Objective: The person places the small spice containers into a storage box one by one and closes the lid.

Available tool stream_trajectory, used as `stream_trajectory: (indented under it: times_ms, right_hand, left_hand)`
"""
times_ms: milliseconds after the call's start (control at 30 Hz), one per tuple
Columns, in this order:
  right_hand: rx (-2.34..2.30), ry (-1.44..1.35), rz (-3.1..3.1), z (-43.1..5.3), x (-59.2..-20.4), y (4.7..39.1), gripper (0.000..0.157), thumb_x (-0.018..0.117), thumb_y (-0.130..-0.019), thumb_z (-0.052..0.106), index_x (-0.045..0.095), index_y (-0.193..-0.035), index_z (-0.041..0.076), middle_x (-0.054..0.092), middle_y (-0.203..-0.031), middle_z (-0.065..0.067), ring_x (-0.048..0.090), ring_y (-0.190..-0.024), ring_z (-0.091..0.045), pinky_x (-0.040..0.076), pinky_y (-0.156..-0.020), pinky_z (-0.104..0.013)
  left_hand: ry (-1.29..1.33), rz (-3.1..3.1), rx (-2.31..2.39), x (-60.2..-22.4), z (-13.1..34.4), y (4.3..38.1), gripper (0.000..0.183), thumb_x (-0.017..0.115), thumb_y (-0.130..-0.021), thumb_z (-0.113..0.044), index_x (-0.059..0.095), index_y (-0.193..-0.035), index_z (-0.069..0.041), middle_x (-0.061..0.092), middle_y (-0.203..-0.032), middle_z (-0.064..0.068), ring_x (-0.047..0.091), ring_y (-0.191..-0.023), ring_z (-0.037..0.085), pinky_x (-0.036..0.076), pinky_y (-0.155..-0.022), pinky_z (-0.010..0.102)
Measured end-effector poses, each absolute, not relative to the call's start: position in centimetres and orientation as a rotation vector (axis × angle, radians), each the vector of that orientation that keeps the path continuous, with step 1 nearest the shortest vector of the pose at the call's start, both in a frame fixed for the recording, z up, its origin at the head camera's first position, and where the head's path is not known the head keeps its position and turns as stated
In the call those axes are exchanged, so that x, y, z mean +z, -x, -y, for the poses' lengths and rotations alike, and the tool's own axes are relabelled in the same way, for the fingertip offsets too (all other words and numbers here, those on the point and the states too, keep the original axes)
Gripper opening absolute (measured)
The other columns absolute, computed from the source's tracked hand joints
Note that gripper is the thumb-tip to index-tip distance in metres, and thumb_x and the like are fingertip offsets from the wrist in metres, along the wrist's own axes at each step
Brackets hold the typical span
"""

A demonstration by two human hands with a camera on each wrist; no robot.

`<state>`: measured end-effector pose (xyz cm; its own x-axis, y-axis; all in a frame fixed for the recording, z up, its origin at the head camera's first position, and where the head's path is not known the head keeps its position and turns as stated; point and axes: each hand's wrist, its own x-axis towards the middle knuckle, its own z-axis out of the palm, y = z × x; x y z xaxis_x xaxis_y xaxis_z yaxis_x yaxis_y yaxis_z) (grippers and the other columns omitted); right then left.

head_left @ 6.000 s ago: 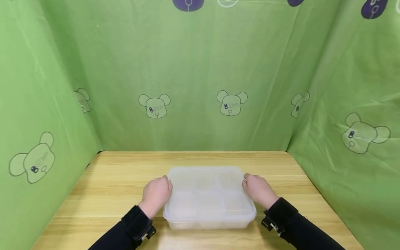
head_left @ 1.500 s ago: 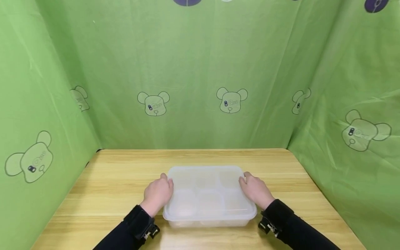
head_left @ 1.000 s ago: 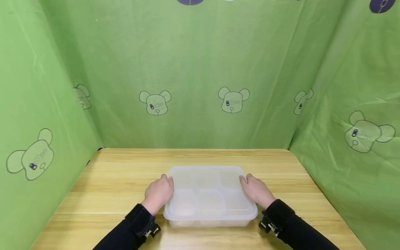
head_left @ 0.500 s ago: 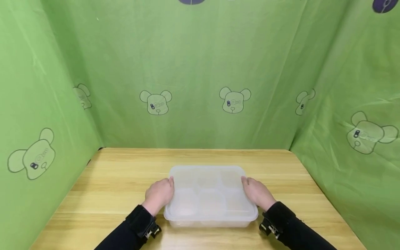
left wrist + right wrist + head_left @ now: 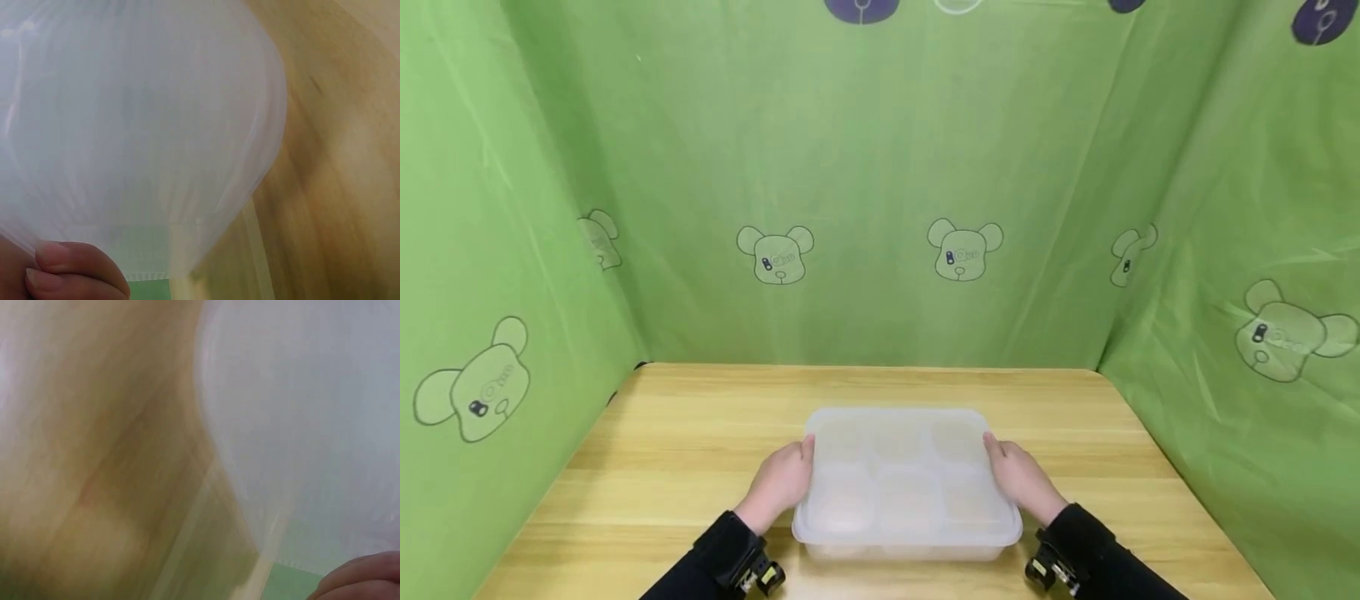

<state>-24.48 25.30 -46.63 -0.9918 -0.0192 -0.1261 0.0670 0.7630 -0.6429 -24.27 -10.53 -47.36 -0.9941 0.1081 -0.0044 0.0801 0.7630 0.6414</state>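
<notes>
A rectangular, frosted plastic food container [image 5: 906,500] with a lid lies in front of me in the head view, and several rounded compartments show faintly through its top. My left hand [image 5: 781,477] grips its left side, thumb along the lid's edge. On the opposite side my right hand [image 5: 1024,479] holds it the same way. Curled fingers [image 5: 81,272] press against the cloudy plastic at the lower left of the left wrist view. A few right-hand fingers [image 5: 365,578] show at the corner of the right wrist view. What the container holds is hidden by its frosted plastic.
A light wood-grain table [image 5: 662,467] lies under the container. Green cloth [image 5: 880,150] printed with bear heads hangs behind the table and along both sides. Black wrist straps with small cameras [image 5: 763,575] sit on both forearms.
Both hands have shifted their hold along the container's sides, thumbs now lying at the lid edges. The container stays at nearly the same place; the head view has tilted slightly.
</notes>
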Motion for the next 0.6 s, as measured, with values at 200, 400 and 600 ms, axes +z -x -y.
stream_trajectory:
  times_ms: [200, 400, 600]
  right_hand:
    - [-1.103, -0.028, -2.806, -25.48, -47.04, 24.56, 0.077, 0.018, -0.109, 0.048, 0.042, -0.137, -0.019, 0.049, -0.135, -0.038, 0.05, -0.123, -0.052, 0.042, -0.1, -0.061]
    - [-1.139, -0.038, -2.764, -25.56, -47.28, 24.74, 0.082, 0.016, -0.107, 0.053, 0.039, -0.139, -0.019, 0.046, -0.137, -0.039, 0.048, -0.125, -0.052, 0.041, -0.101, -0.062]
    - [-1.129, -0.04, -2.755, -25.5, -47.33, 24.89, 0.081, 0.015, -0.108, 0.051, 0.038, -0.14, -0.02, 0.045, -0.138, -0.04, 0.047, -0.126, -0.053, 0.041, -0.101, -0.062]
  left_hand:
    - [-0.163, -2.874, 1.124, -47.47, 10.72, 24.11, 0.06, 0.023, -0.111, -0.035, 0.066, -0.115, 0.006, 0.068, -0.098, 0.016, 0.066, -0.092, 0.032, 0.051, -0.089, 0.053]
    - [-0.148, -2.889, 1.121, -47.67, 10.87, 24.12, 0.059, 0.023, -0.111, -0.035, 0.067, -0.108, 0.004, 0.064, -0.087, 0.01, 0.064, -0.083, 0.026, 0.052, -0.086, 0.052]
    - [-0.145, -2.888, 1.134, -47.89, 10.92, 24.13, 0.059, 0.023, -0.111, -0.034, 0.066, -0.115, 0.006, 0.068, -0.105, 0.019, 0.066, -0.099, 0.036, 0.049, -0.093, 0.055]
